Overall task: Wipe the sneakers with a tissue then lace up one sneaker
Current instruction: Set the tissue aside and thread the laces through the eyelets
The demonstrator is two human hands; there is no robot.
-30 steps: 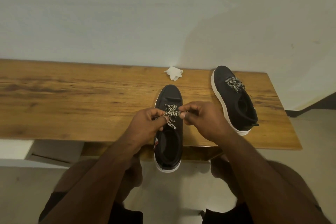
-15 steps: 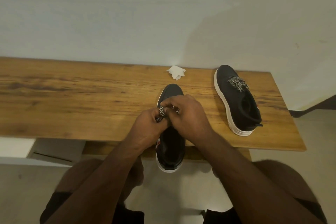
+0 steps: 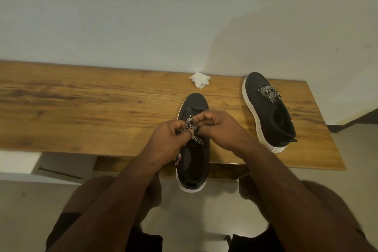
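Half a second ago the right hand (image 3: 222,127) lay over the left and hid the lace; now it has drawn back to the right, and a small loop of the lace (image 3: 191,126) shows between the two hands. Both hands pinch that lace — the left hand (image 3: 169,139) with thumb and curled fingers at the knot, the right with its fingertips bent in on the loop.

That lace is a flat woven cord in a black-and-white zigzag, one loose end trailing over the shoe's opening. It belongs to the near sneaker (image 3: 193,161), black and smooth with a rounded toe and a thick white sole, toe pointing at the wall and heel hanging off the front edge of the table (image 3: 81,108). A small red-and-white tag shows at its left side — too small to read.

A second sneaker (image 3: 268,112), matte black, white-soled and already laced, lies well to the right. A crumpled white tissue (image 3: 200,80) sits by the wall. Streaky brown wood grain runs along the tabletop.
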